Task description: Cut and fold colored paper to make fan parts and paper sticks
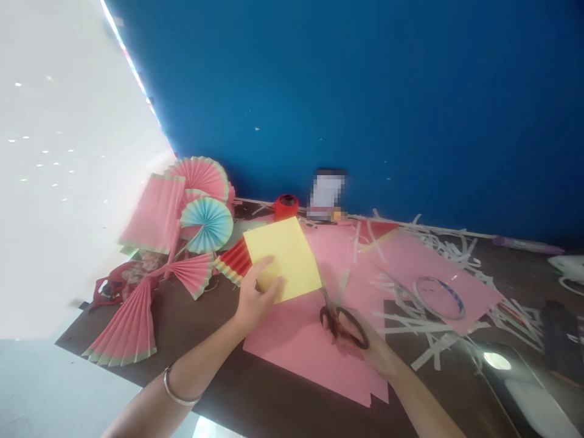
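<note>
Over the middle of the table, my left hand pinches the lower left edge of a sheet of yellow paper, thumb and fingers lying on its face. Black-handled scissors are in my right hand, with its fingers through the loops. Their blades point up and meet the yellow sheet's lower right corner; how far they are open is hard to see. Beneath both hands lie large sheets of pink paper. A red folded paper piece with a yellow edge sits just left of the yellow sheet.
Pleated pink paper fans and a blue one crowd the table's left side. A red tape roll stands behind. White paper strips and a ring-shaped bangle lie at right. A blue wall rises at the back.
</note>
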Motion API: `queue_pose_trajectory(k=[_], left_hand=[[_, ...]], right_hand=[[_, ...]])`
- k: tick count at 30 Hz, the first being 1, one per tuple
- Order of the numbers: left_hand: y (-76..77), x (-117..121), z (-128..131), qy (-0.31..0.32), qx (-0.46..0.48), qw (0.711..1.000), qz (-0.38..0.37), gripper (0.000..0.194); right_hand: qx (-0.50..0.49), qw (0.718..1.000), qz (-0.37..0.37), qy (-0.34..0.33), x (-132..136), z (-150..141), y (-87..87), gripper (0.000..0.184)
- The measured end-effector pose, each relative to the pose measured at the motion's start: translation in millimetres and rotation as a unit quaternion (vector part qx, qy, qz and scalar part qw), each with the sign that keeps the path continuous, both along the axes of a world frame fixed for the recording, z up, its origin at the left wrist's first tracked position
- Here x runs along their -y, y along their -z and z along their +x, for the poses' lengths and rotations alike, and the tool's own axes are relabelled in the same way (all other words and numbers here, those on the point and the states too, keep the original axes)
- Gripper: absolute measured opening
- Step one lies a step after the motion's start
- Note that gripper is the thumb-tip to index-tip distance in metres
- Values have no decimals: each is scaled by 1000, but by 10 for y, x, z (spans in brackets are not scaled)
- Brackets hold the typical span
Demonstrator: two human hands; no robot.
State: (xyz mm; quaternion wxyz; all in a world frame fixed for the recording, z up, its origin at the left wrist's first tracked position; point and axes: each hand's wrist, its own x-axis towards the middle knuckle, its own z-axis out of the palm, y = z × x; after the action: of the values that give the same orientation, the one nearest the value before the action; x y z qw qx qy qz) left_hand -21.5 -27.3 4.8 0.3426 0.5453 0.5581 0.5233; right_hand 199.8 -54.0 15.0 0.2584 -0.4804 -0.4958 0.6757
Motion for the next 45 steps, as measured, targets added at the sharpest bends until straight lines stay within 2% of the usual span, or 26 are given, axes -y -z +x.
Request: queue_pose_trajectory(k=[7,17,35,45], left_hand=[[-19,10,3,2,-12,1000,12,40],[-21,7,-3,-2,-13,1000,19,40],[-22,6,-8,-8,-42,998,36,38],[-2,-5,-12,-10,-45,998,51,38]], right_hand=[[2,1000,-9,6,-19,0,37,56],[-10,1000,1,7,25,16,-14,48],[21,1000,-6,-7,-20,-13,-13,53],[43,999,5,25,-21,-52,-51,47]])
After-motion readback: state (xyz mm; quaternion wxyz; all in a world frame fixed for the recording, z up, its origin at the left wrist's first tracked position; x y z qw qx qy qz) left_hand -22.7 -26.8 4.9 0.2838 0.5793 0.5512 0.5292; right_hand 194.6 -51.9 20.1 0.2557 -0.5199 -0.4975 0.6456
